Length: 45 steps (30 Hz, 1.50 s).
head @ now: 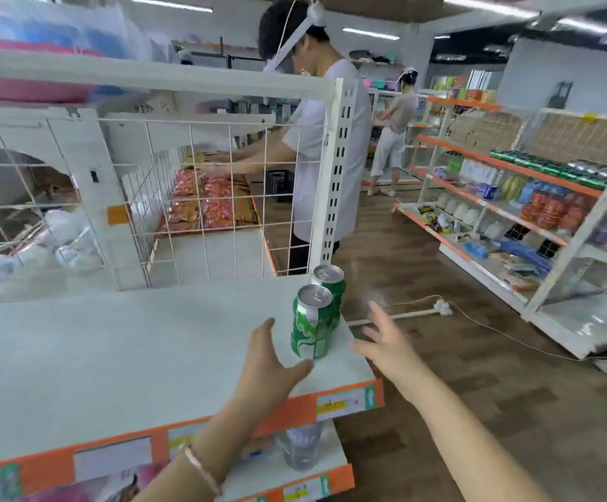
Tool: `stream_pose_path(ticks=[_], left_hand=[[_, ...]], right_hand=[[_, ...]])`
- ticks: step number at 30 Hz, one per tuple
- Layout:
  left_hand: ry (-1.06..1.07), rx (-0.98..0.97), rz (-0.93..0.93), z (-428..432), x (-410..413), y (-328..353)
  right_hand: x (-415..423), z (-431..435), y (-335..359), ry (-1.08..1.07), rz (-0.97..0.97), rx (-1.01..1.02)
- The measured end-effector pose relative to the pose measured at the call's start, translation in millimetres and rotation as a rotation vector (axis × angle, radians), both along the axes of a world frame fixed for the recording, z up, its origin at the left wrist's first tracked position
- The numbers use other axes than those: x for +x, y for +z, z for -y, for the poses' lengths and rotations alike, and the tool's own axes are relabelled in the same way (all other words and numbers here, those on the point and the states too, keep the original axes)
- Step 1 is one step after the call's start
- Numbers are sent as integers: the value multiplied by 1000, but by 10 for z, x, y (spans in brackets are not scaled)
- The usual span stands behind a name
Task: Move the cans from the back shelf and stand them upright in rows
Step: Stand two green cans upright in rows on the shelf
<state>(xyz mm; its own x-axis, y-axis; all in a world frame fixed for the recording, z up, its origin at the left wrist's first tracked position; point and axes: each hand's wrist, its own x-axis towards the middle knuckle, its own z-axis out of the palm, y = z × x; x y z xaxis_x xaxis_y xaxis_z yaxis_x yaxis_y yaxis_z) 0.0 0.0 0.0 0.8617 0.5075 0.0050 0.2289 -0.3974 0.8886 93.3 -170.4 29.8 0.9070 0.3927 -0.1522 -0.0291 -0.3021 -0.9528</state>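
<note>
Two cans [313, 324] stand up on the near shelf [113, 356], my left hand [269, 360] and right hand [385, 342] are spread and empty, and more cans [548, 168] far right look left to move.

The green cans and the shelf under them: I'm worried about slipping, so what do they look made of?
Green cans: probably thin aluminium, with glossy printed sides and bare silver tops with pull tabs. Shelf: likely painted sheet metal, matte white and smooth.

2 green cans w/ silver tops, near can [312, 322], far can [331, 289], upright, touching, shelf's right end
</note>
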Motion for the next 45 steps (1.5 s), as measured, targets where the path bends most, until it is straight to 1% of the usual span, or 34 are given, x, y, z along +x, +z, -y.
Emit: stream_pose_path(ticks=[3, 5, 7, 10, 13, 15, 17, 18, 20, 23, 25, 28, 31, 39, 42, 45], left_hand=[[-11, -109, -41, 52, 308, -24], [-33, -142, 1, 67, 516, -57], [-63, -163, 36, 64, 589, -95], [-153, -164, 13, -84, 570, -123], [-236, -28, -44, -495, 543, -144], [-275, -16, -63, -727, 509, -142], [-374, 0, -94, -781, 476, -117], [-424, 2, -102, -755, 480, -124], [-415, -58, -95, -662, 517, -142], [-318, -139, -54, -585, 622, -153], [-326, -144, -53, -589, 674, -138], [-399, -148, -51, -519, 743, -81], [-498, -185, -29, -271, 861, 53], [-775, -397, -8, 710, 1318, 386], [-903, -458, -24, 1099, 1464, 443], [-920, -524, -69, 1465, 1711, 406]], right_hand=[[291, -187, -9, 3, -28, -50], [501, -353, -48, 62, -37, -28], [634, -495, -108, 117, -7, -25], [804, -586, -226, 167, 6, -16], [806, -533, -238, 112, 50, -85], [805, -488, -247, 79, 81, -145], [799, -471, -280, 111, 72, -159], [786, -478, -291, 137, 50, -144], [747, -520, -309, 154, 11, -52], [670, -547, -284, 61, 25, 21], [611, -501, -266, 2, 54, 14], [493, -308, -184, -96, 38, 24], [405, -31, -81, -184, 28, 39], [371, 882, 111, -465, 33, 61], [415, 1234, 178, -518, 51, 69], [569, 1598, 193, -553, 62, 86]])
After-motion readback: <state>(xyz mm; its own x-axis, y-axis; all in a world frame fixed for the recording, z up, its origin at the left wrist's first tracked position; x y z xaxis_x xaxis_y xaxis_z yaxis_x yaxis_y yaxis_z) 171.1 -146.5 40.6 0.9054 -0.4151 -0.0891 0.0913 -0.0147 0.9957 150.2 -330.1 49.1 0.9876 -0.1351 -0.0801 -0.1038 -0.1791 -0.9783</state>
